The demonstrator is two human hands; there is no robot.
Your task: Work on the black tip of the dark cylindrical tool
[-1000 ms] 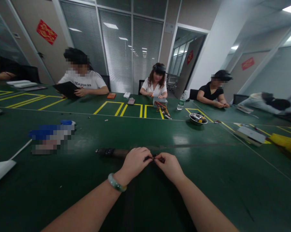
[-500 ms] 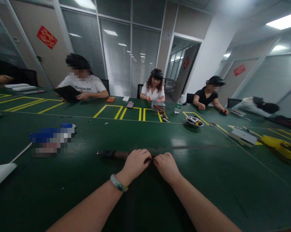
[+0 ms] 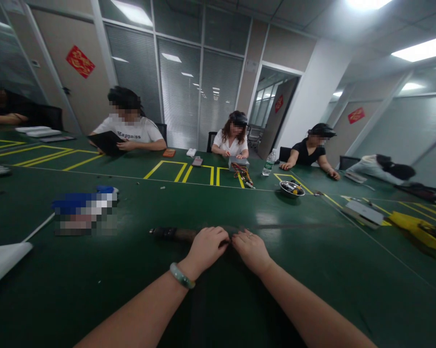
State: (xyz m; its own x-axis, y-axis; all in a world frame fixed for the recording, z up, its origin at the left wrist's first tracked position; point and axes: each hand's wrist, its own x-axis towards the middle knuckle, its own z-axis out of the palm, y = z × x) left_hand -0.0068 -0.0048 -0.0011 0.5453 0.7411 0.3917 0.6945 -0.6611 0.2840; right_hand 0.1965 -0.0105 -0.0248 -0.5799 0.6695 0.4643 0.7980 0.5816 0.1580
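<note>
A dark, long item that looks like a folded umbrella (image 3: pixel 184 235) lies sideways on the green table, its black handle end pointing left. My left hand (image 3: pixel 208 245), with a jade-like bangle on the wrist, is closed over its middle. Close beside it, my right hand (image 3: pixel 251 249) bends its fingers down onto the right part, which is mostly hidden. The fingertips of both hands nearly meet, and what exactly they pinch is too dark to make out.
Across the green table (image 3: pixel 138 285) sit several people. A metal bowl (image 3: pixel 292 189), a water bottle (image 3: pixel 269 163) and a grey box with coloured wires (image 3: pixel 238 163) stand beyond my hands. A yellow bag (image 3: pixel 416 228) lies right; a blurred blue-and-white item (image 3: pixel 85 208) lies left.
The view has shifted slightly, so the scene sits a little lower. My hands stay at the same place on the umbrella, the right fingers a bit flatter.
</note>
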